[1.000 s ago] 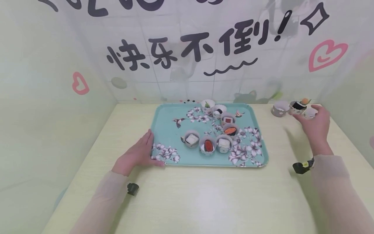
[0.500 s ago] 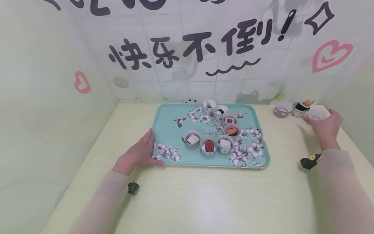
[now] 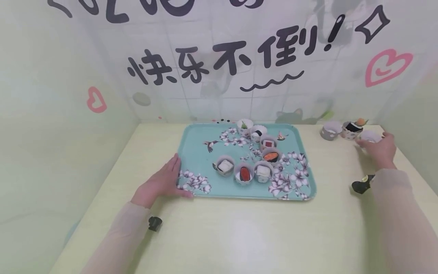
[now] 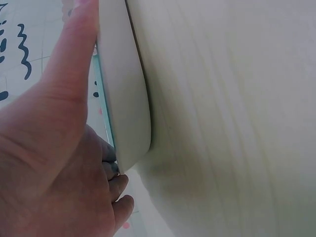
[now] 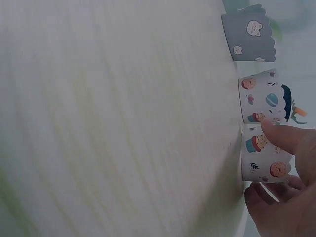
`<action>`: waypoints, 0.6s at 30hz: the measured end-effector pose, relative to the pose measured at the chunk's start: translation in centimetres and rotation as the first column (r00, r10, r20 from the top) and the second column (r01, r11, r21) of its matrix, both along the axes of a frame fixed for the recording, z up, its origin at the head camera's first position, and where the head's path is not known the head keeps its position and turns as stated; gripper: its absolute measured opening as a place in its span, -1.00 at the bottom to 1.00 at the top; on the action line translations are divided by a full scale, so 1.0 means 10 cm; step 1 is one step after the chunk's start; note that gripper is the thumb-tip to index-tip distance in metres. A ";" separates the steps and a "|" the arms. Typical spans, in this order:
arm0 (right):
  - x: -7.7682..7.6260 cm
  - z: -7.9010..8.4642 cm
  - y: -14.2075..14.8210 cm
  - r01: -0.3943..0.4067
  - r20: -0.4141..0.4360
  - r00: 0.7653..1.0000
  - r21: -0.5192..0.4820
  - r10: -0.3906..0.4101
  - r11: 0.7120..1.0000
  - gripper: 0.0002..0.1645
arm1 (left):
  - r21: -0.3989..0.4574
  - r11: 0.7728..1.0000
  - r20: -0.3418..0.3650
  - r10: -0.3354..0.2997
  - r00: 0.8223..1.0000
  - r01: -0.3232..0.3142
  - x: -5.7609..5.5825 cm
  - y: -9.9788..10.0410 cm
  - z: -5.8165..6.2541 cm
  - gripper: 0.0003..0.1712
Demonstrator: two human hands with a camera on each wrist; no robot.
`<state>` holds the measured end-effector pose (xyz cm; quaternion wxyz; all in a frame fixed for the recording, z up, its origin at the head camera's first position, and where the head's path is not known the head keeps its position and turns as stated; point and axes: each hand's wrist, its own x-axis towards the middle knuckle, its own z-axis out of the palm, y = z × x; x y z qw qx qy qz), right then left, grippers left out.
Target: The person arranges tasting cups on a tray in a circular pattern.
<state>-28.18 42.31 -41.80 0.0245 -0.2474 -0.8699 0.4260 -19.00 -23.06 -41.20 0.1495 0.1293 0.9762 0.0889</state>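
My left hand (image 3: 162,179) lies at the front left corner of a turquoise flowered tray (image 3: 195,133). Its fingers run straight along the left side and its thumb along the front edge; in the left wrist view the thumb lies against the tray's pale outer wall (image 4: 126,94). At the back right, my right hand (image 3: 382,150) holds a paper baking cup (image 5: 261,153) printed with cupcakes and doughnuts, thumb on one side and fingers on the other. The cup stands on the table; its inside is mostly hidden.
Beside the held cup stands a printed cup with dark-wrapped sushi and an orange topping (image 3: 352,130), then a grey cup (image 3: 330,131). Several sushi cups form a curve on the tray, including one with red topping (image 3: 244,174). A printed wall (image 3: 226,104) bounds the table's back.
My right hand has shifted slightly right around the rightmost cup, leaving more of its rim in sight. The left hand and the tray stay in place.
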 end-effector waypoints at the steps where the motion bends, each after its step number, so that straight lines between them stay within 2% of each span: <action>1: 0.00 -0.02 0.01 -0.007 0.000 1.000 0.010 0.007 1.000 0.16 | 0.000 1.000 -0.001 -0.001 1.000 0.001 0.00 0.00 0.00 0.69; 7: 0.01 -0.04 0.10 -0.054 0.012 0.999 0.104 0.053 0.993 0.04 | 0.001 1.000 -0.008 -0.007 1.000 0.007 -0.02 0.02 -0.01 0.70; 14: 0.06 0.02 0.08 -0.110 0.031 0.994 0.192 0.106 0.975 -0.11 | 0.012 1.000 -0.022 -0.006 1.000 0.006 0.01 0.02 0.00 0.68; 18: 0.07 0.04 0.01 -0.146 0.078 0.988 0.197 0.133 0.970 -0.12 | 0.021 1.000 -0.023 -0.004 1.000 0.004 0.04 0.00 0.02 0.67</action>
